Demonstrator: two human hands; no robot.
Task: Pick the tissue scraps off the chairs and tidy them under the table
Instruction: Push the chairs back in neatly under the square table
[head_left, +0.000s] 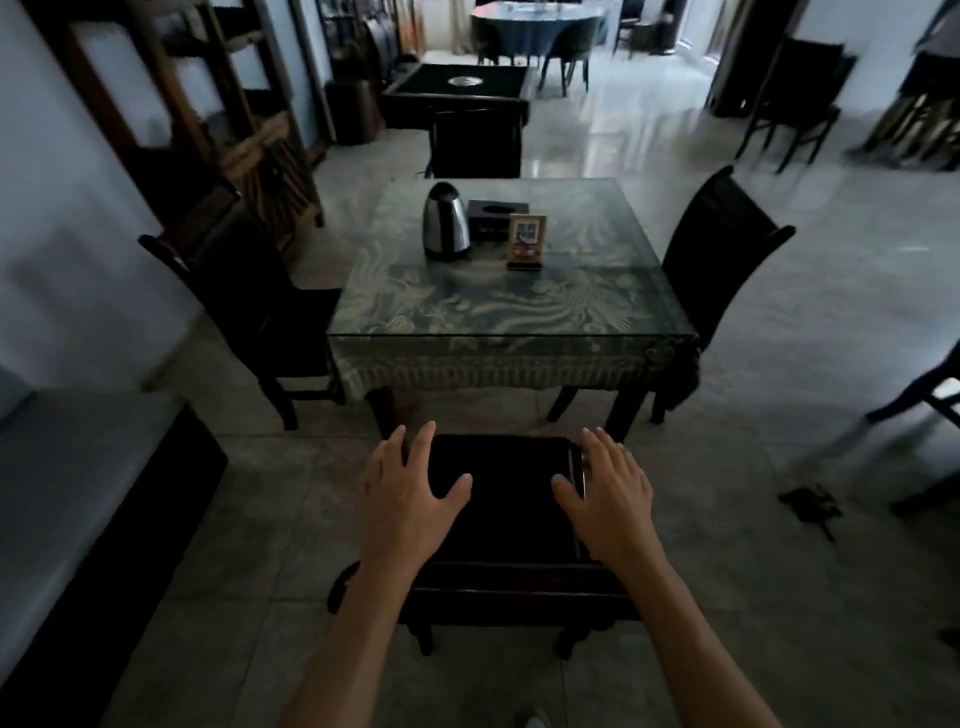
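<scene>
Both of my hands are stretched out in front of me, palms down and fingers spread, holding nothing. My left hand (410, 486) hovers over the left edge of the dark chair (506, 514) right below me, and my right hand (608, 491) is over its right edge; whether either palm actually touches the seat I cannot tell. That chair stands pulled back from the table (511, 312), with bare floor between its front edge and the table legs. I see no tissue scrap on its seat, though the seat is very dark. On the glass-topped table, over a patterned cloth, stand a metal kettle (445, 221), a dark tissue box (496, 218) just behind and to its right, and a small framed card (526, 240) in front of the box. Three more dark chairs sit around the table: one on the left (244, 291), one on the right (719, 249) and one at the far side (475, 143). On the floor tiles well off to my right lies a dark crumpled scrap (810, 504), too blurred to name.
</scene>
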